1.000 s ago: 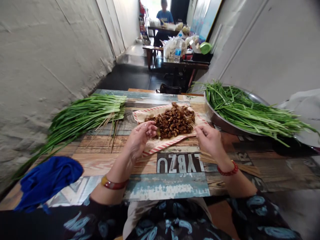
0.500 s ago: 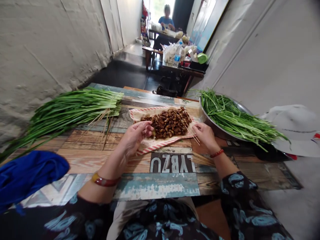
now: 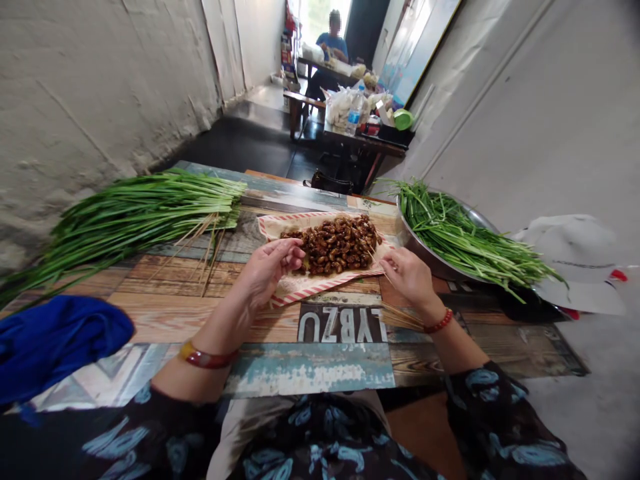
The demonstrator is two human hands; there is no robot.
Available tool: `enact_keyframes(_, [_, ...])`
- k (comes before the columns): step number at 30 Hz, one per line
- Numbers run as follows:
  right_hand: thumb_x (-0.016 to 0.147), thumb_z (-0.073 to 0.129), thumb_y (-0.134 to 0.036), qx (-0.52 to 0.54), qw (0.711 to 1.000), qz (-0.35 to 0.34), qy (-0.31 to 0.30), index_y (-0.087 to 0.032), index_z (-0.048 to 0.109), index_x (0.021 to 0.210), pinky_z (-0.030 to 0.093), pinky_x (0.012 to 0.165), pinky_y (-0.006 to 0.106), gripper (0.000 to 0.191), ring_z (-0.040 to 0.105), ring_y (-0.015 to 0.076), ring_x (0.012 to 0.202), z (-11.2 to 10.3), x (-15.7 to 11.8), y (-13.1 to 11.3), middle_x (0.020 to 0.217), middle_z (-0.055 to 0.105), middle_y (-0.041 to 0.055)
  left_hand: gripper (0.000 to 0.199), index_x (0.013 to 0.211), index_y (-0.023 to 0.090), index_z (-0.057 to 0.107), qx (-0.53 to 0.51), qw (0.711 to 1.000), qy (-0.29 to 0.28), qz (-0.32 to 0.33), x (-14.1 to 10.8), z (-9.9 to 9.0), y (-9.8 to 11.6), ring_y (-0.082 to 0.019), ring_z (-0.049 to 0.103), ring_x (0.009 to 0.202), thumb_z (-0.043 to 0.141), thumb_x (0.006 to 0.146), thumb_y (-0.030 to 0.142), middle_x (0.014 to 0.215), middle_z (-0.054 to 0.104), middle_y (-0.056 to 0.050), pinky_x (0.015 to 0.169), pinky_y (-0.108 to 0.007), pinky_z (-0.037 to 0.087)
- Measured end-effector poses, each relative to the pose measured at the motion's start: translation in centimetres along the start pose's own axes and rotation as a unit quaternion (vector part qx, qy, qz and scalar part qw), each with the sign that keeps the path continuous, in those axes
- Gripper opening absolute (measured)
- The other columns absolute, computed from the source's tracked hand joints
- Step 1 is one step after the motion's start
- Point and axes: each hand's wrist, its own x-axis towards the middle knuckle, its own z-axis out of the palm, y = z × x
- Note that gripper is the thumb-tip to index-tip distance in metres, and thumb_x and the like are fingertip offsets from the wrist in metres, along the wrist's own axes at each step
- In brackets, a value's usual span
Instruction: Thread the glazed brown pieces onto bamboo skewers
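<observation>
A pile of glossy brown pupae [image 3: 340, 243], silkworm-like in look, lies on a cream paper sheet [image 3: 295, 288] with a red-striped border. At the pile's left edge is my left hand [image 3: 273, 267], thumb and fingertips pinched together; whatever they hold, if anything, is hidden. My right hand [image 3: 407, 272], at the right edge of the paper, grips a thin wooden skewer [image 3: 374, 257] whose tip points left toward the pupae. More bamboo skewers [image 3: 400, 316] lie on the table below my right wrist.
Long green chives [image 3: 150, 203] lie at the left, with loose skewers [image 3: 213, 250] by their cut ends. A metal bowl [image 3: 425, 253] of chives and a white cap [image 3: 575, 250] are right. Blue cloth [image 3: 65, 343] lies near left. Beyond, a person [image 3: 334, 47] sits at another table.
My right hand has turned and closed around a skewer, and the skewers that lay across the paper's right edge no longer show there. My left hand stays pinched in nearly the same place.
</observation>
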Motion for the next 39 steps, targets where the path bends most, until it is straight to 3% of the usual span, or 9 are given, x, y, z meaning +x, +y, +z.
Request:
enact_keyframes(5, [0.094,0.052,-0.033,-0.087,0.996,-0.019,-0.024,-0.02,0.061,0.077,0.036,0.069,0.03,0.023,0.059,0.0212,0.083,1.0,0.3,-1.5,0.088,0.066,0.0086,0.035,0.093,0.011,0.071,-0.006,1.0,-0.002,0.0,0.0,-0.1,0.1,-0.01,0.061,0.066,0.076,0.072,0.038,0.078,0.068,-0.005,0.068,-0.022,0.048])
enact_keyframes(11, [0.092,0.05,-0.028,-0.055,0.997,0.036,0.043,-0.02,0.059,0.075,0.032,0.062,0.028,0.021,0.056,0.0164,0.073,1.5,0.3,-1.8,0.084,0.066,0.0048,0.035,0.093,0.011,0.07,-0.025,1.0,0.01,-0.002,0.1,-0.3,0.2,-0.01,0.06,0.066,0.076,0.072,0.039,0.077,0.068,-0.005,0.067,-0.022,0.049])
enact_keyframes(16, [0.091,0.051,-0.031,-0.06,0.992,0.077,0.078,-0.02,0.058,0.069,0.026,0.056,0.028,0.026,0.051,0.0151,0.066,1.4,0.5,-0.3,0.075,0.061,0.0031,0.035,0.092,0.01,0.07,-0.026,0.999,0.02,0.006,0.0,0.0,0.4,-0.009,0.06,0.065,0.077,0.071,0.037,0.076,0.067,-0.005,0.067,-0.022,0.05])
enact_keyframes(20, [0.091,0.049,-0.035,-0.062,0.991,0.103,0.054,-0.019,0.063,0.071,0.024,0.053,0.028,0.029,0.049,0.0149,0.062,1.8,0.5,1.1,0.074,0.061,0.0045,0.035,0.091,0.01,0.07,-0.016,1.0,0.017,0.005,-0.1,0.1,0.4,-0.009,0.059,0.063,0.078,0.07,0.037,0.075,0.067,-0.004,0.066,-0.023,0.05])
enact_keyframes(25, [0.093,0.048,-0.044,0.007,0.993,0.114,0.043,-0.019,0.069,0.082,0.033,0.058,0.028,0.034,0.054,0.0172,0.069,1.4,-0.1,2.0,0.08,0.063,0.0061,0.028,0.09,0.01,0.07,-0.01,1.0,0.018,0.011,0.0,0.3,0.4,-0.009,0.06,0.066,0.074,0.074,0.034,0.075,0.066,-0.004,0.065,-0.022,0.05])
enact_keyframes(31, [0.093,0.048,-0.036,0.063,0.984,0.141,0.089,-0.018,0.066,0.077,0.039,0.065,0.03,0.03,0.054,0.0175,0.068,-0.7,-3.1,3.8,0.071,0.06,0.0041,0.023,0.091,0.01,0.069,-0.012,0.999,0.03,0.009,0.1,0.6,0.8,-0.009,0.059,0.065,0.07,0.079,0.03,0.074,0.064,-0.004,0.066,-0.023,0.051])
enact_keyframes(35, [0.093,0.05,-0.037,0.122,0.986,0.11,0.026,-0.019,0.066,0.079,0.042,0.065,0.03,0.028,0.055,0.0166,0.065,-1.9,-6.8,4.0,0.074,0.062,0.0037,0.023,0.091,0.009,0.069,-0.018,0.999,0.03,0.016,0.1,0.4,1.0,-0.009,0.059,0.065,0.069,0.079,0.028,0.074,0.063,-0.003,0.065,-0.023,0.051])
enact_keyframes(39, [0.092,0.054,-0.039,0.183,0.979,0.06,-0.066,-0.02,0.067,0.097,0.048,0.075,0.032,0.024,0.062,0.0204,0.084,-1.9,-9.6,2.8,0.094,0.068,0.0073,0.021,0.091,0.01,0.069,-0.021,0.999,0.033,0.022,0.2,0.3,1.0,-0.008,0.058,0.063,0.068,0.08,0.028,0.074,0.063,-0.003,0.064,-0.022,0.051])
